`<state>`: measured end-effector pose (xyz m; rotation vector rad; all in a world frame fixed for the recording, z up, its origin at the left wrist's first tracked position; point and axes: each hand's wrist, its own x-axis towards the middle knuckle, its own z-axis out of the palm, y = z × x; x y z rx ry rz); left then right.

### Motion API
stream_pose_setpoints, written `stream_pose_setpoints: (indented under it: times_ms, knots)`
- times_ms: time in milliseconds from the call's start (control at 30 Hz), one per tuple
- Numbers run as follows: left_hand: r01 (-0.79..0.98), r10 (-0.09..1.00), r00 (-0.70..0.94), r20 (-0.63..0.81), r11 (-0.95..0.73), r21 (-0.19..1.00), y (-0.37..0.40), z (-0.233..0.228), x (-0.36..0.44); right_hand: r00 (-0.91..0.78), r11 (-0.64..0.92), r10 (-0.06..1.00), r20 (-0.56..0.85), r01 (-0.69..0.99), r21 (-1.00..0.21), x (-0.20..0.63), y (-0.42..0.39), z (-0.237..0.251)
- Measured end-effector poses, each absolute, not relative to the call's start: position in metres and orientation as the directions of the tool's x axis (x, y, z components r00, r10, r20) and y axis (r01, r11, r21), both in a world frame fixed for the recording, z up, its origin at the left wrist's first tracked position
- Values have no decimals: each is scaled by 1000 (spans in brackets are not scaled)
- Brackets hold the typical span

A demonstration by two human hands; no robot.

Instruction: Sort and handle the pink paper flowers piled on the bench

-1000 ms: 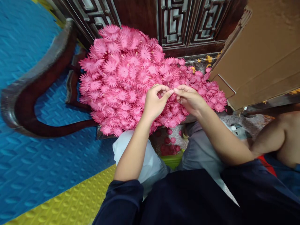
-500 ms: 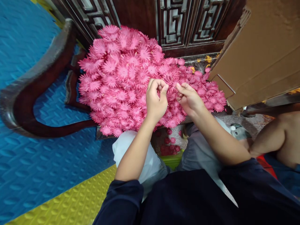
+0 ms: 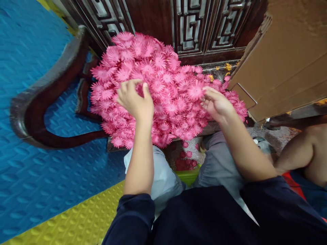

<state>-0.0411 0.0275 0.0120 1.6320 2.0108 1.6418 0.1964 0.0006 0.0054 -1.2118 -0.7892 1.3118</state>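
I am sitting over a blue embossed foam floor mat (image 3: 38,102), with a yellow studded mat (image 3: 84,217) running along its near edge. A dark carved wooden chair (image 3: 46,102) is curving round on my left, and a big plain brown cardboard box (image 3: 286,58) is leaning in on my right; I am reading no print, label or brand on it or anywhere else. Heaped on the chair seat in front of my knees is the large pile of pink daisy-shaped paper flowers (image 3: 163,92), reaching back to the dark fretwork panel (image 3: 194,23). My left hand (image 3: 134,100) is resting on the left part of the heap, fingers curled loosely down among the flowers; whether it is pinching one I cannot tell. My right hand (image 3: 217,103) is lying on the right part, fingers spread and slack, its tips touching one pink flower (image 3: 196,90) without closing on it. A few loose pink flowers (image 3: 185,160) are lying on the floor between my legs.
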Motion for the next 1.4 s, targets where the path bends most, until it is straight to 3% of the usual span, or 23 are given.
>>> stream_pose_setpoints:
  times_ms: [133, 267, 367, 600, 833, 1400]
  knots:
    - [631, 784, -314, 536, -249, 735, 10, 9, -12, 113, -190, 964, -241, -339, -922, 176, -7, 4]
    - [563, 850, 34, 526, -451, 692, -7, 12, 14, 88, -209, 961, -261, -385, -899, 169, -8, 4]
    - [515, 857, 153, 493, -495, 700, -11, 12, 23, 52, -213, 966, -254, -394, -894, 166, -9, 4]
    - [279, 895, 78, 439, -442, 852, -10, 6, 27, -9, -199, 978, -209, -343, -918, 168, -11, 5]
    - [61, 924, 135, 357, -368, 928, -7, 6, 25, -74, -216, 976, -204, -348, -912, 171, -12, 7]
    - [236, 912, 57, 406, -407, 882, -6, 9, 21, -53, -172, 985, -164, -316, -933, 163, -19, 19]
